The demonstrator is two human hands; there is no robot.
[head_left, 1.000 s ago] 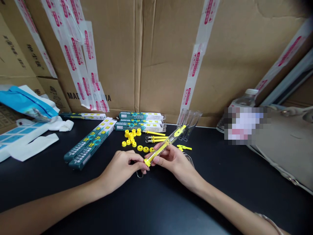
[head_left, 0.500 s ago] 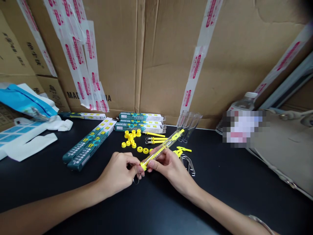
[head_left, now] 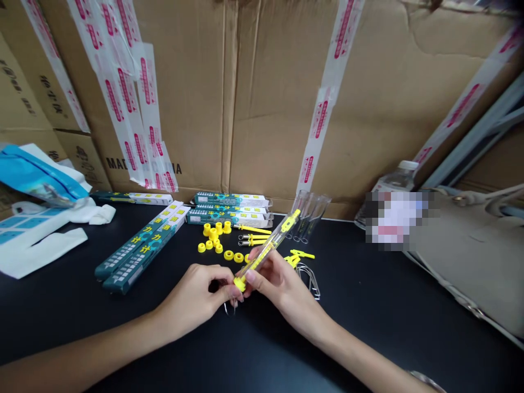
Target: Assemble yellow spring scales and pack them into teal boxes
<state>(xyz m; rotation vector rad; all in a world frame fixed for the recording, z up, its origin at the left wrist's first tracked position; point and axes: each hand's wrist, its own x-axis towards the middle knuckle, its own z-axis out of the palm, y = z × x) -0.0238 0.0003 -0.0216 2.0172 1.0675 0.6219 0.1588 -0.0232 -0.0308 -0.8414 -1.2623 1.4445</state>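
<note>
A clear tube [head_left: 270, 245] with yellow parts inside is held between your two hands, above the black tabletop [head_left: 245, 355] and near the middle of the view. Its long axis runs on a slant: the lower end, with a yellow end cap [head_left: 239, 283], faces you and your left, while the upper end, showing a yellow tab [head_left: 291, 220], points away from you and to your right, toward several empty clear tubes [head_left: 313, 218] by the cardboard.

Dark capitals on the big carton [head_left: 278, 109] begin "MAD"; white tape [head_left: 145, 109] with pink labels covers some later letters, and the labels' print is too small to read. Two green-and-white boxes [head_left: 143, 245] lie side by side to your left, bearing yellow Chinese characters, among them 力. The bottle [head_left: 393, 185] at your right has a blurred-out label.

Your left hand [head_left: 204, 292] pinches at the cap, thumb and forefinger nearly together; a metal wire loop [head_left: 230, 310] shows just below, its attachment hidden. Your right hand [head_left: 282, 281] grips the tube's lower part, thumb on the near side, fingers curled behind and partly hidden. Beyond lie loose yellow caps [head_left: 213, 233].
</note>
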